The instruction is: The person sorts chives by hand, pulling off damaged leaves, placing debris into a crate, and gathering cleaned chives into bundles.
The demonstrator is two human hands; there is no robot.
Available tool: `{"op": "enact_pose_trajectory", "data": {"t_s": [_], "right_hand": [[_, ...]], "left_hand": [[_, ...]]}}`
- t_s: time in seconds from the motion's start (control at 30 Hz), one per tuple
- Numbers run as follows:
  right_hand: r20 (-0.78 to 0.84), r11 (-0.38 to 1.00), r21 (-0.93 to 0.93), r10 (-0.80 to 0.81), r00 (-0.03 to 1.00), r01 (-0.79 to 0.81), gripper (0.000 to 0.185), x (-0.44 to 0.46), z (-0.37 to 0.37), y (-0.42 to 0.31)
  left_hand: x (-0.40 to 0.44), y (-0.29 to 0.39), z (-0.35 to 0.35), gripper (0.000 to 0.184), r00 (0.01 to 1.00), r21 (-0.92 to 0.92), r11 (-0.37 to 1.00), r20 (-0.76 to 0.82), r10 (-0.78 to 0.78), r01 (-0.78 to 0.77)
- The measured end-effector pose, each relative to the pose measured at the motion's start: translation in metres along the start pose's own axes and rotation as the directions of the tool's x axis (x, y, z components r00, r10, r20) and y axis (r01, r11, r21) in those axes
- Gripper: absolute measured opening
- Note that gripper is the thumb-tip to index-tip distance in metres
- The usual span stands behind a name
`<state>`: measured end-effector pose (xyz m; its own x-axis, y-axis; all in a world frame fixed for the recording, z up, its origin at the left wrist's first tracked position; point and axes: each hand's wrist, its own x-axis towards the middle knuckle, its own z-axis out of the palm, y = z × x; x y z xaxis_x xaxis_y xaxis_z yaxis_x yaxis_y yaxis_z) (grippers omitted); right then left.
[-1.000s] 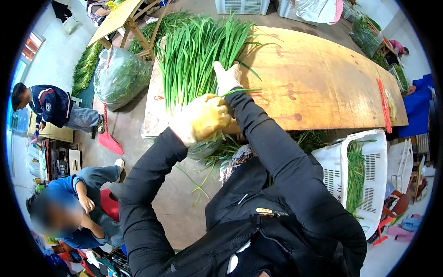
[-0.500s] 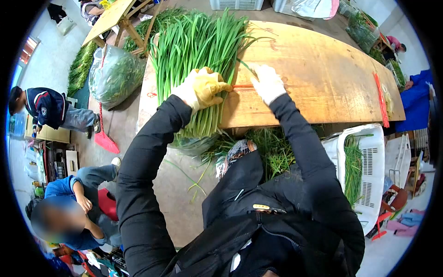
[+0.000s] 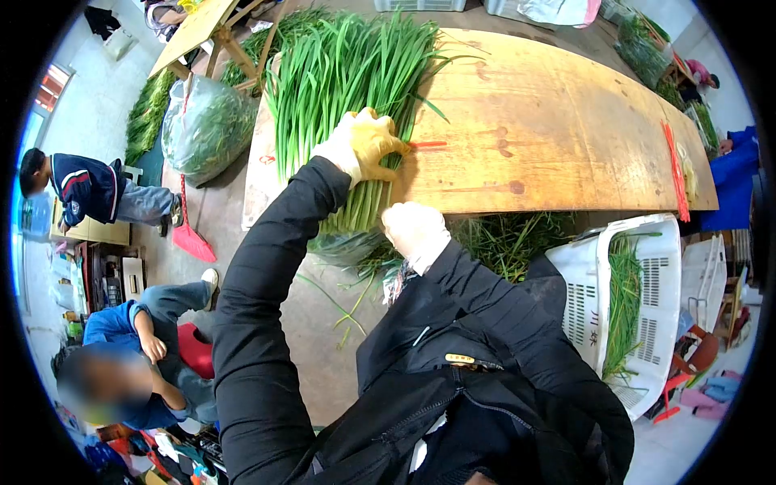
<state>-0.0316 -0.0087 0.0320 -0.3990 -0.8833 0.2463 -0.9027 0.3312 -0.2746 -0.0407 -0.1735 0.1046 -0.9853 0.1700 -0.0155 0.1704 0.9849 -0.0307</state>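
A thick bundle of garlic chives (image 3: 339,73) lies across the left end of the wooden table (image 3: 550,121), stalk ends toward me. My left hand (image 3: 368,147), in a yellowish glove, rests on the bundle with curled fingers gripping its right side. From beside that hand a short length of red tie (image 3: 428,146) sticks out over the wood. In a white glove, my right hand (image 3: 414,230) is closed at the near table edge, beside the stalk ends. Whatever its fingers hold, if anything, is hidden.
More red ties (image 3: 675,171) lie at the table's right end. A white crate (image 3: 638,307) with greens stands at the right, and loose greens (image 3: 517,242) lie below the table. One person (image 3: 121,356) sits at lower left; another (image 3: 89,190) stands behind, near a red dustpan (image 3: 194,242).
My right hand has moved from the red tie on the table down and left to the near edge by the stalk ends. My left hand stays on the bundle.
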Motion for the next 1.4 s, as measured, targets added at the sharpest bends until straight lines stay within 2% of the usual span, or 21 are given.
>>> {"op": "enact_pose_trajectory", "data": {"t_s": [0.13,0.2,0.27,0.37,0.43,0.47,0.53,0.57,0.6,0.67,0.7,0.8,0.87,0.93,1.07,1.13,1.2,1.27,1.3,1.33,1.4], "right_hand": [[0.134,0.908,0.401,-0.186,0.973,0.119,0.017,-0.026,-0.007,-0.003],[0.264,0.791,0.558,-0.456,0.85,0.251,0.019,-0.054,-0.01,-0.002],[0.462,0.771,0.613,-0.527,0.713,0.173,0.022,-0.089,-0.02,0.01],[0.702,0.89,0.453,-0.318,0.638,-0.054,0.027,-0.14,-0.04,0.063],[0.795,0.968,-0.113,0.224,0.563,-0.225,0.032,-0.188,-0.039,0.122],[0.71,0.85,-0.429,0.527,0.468,-0.306,0.041,-0.202,-0.038,0.14],[0.79,0.962,-0.248,0.269,0.552,-0.114,0.055,-0.168,-0.102,0.126],[0.708,0.963,0.059,0.146,0.691,-0.264,0.053,-0.146,-0.116,0.119],[0.616,0.926,0.219,0.113,0.779,-0.308,0.043,-0.118,-0.122,0.11],[0.033,0.987,0.153,-0.054,0.998,0.049,0.019,-0.081,-0.111,0.101],[-0.131,0.984,0.109,-0.123,0.984,0.138,0.015,-0.054,-0.102,0.101],[-0.087,0.996,0.072,-0.044,0.995,0.051,0.032,0.012,-0.056,0.111],[-0.23,1.0,-0.029,-0.017,0.973,0.011,0.033,0.038,-0.037,0.103],[-0.041,0.995,0.002,0.097,0.994,-0.097,0.022,0.054,-0.024,0.106],[0.1,0.981,0.192,-0.033,0.994,0.013,0.015,0.037,-0.033,0.09],[0.247,0.992,0.126,-0.029,0.968,-0.003,0.019,0.032,-0.037,0.09],[0.164,0.998,0.056,-0.006,0.987,-0.003,0.019,0.031,-0.047,0.082],[-0.163,0.999,0.033,0.002,0.987,0.003,0.019,0.021,-0.058,0.068],[-0.195,0.981,0.137,-0.112,0.974,0.14,0.026,0.017,-0.056,0.058],[0.056,0.959,0.263,-0.121,0.991,0.103,0.033,0.01,-0.057,0.048],[0.293,0.973,0.231,-0.099,0.951,0.03,0.038,0.005,-0.05,0.028]], "left_hand": [[0.0,-0.003,0.003,0.047,1.0,-0.018,1.0,-0.011,0.006,-0.006],[0.0,-0.002,0.002,0.046,1.0,-0.017,1.0,0.0,-0.003,0.003],[0.0,-0.002,0.002,0.046,1.0,-0.019,1.0,0.01,-0.011,0.011],[-0.001,-0.003,0.003,0.047,1.0,-0.046,0.999,0.003,-0.01,0.011],[-0.002,-0.001,-0.001,0.049,1.0,-0.024,1.0,0.008,-0.006,0.007],[-0.003,-0.001,0.001,0.049,1.0,-0.024,1.0,0.0,-0.01,0.01],[-0.004,-0.002,0.007,0.051,0.991,-0.065,0.997,-0.133,0.021,-0.03],[-0.006,0.001,0.0,0.052,0.998,-0.111,0.994,-0.067,-0.004,-0.004],[-0.005,0.002,0.003,0.052,0.998,-0.107,0.994,-0.069,0.003,-0.01],[-0.005,0.002,0.011,0.053,0.983,0.069,0.998,-0.183,0.003,0.01],[-0.003,0.007,0.005,0.051,0.993,0.057,0.996,-0.103,-0.062,0.069],[0.004,0.014,0.011,0.044,0.99,0.09,0.988,-0.081,-0.118,0.125],[0.004,0.009,0.024,0.039,0.98,0.09,0.99,-0.174,-0.095,0.112],[0.001,0.008,0.024,0.047,0.975,0.096,0.988,-0.2,-0.1,0.121],[0.0,0.009,0.024,0.054,0.968,0.084,0.986,-0.22,-0.121,0.142],[0.002,0.011,0.019,0.058,0.989,0.126,0.982,-0.062,-0.136,0.142],[0.002,0.012,0.014,0.054,0.991,0.118,0.984,-0.012,-0.131,0.132],[0.0,0.008,0.018,0.051,0.991,0.071,0.991,-0.076,-0.108,0.113],[-0.001,0.007,0.016,0.051,0.991,0.069,0.991,-0.076,-0.111,0.116],[-0.001,0.007,0.015,0.05,0.991,0.071,0.991,-0.078,-0.109,0.115],[-0.002,0.006,0.016,0.049,0.991,0.072,0.991,-0.075,-0.107,0.112]]}}
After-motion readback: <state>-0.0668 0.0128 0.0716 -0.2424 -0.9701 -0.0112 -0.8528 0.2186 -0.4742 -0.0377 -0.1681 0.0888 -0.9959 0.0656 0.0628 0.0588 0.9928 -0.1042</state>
